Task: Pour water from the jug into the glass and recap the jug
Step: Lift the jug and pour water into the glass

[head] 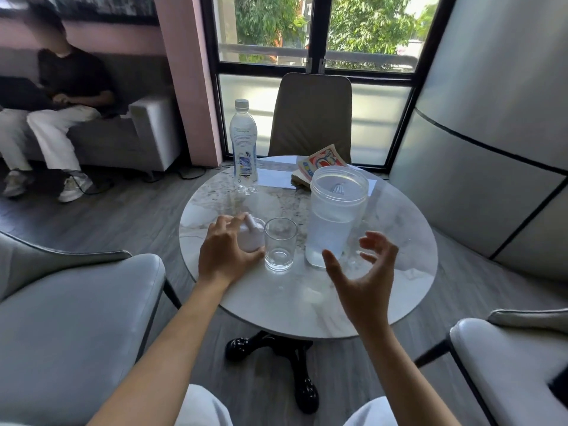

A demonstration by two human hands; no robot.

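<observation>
A clear plastic jug stands uncapped on the round marble table, roughly two-thirds full of water. Its white lid lies on the table left of an empty drinking glass. My left hand rests over the lid with the fingers curled around it. My right hand hovers open, fingers spread, just right of and in front of the jug, close to its clear handle but apart from it.
A plastic water bottle stands at the table's far left edge. A book lies behind the jug. Grey armchairs flank me on both sides, a brown chair sits opposite, and a person sits on a sofa at far left.
</observation>
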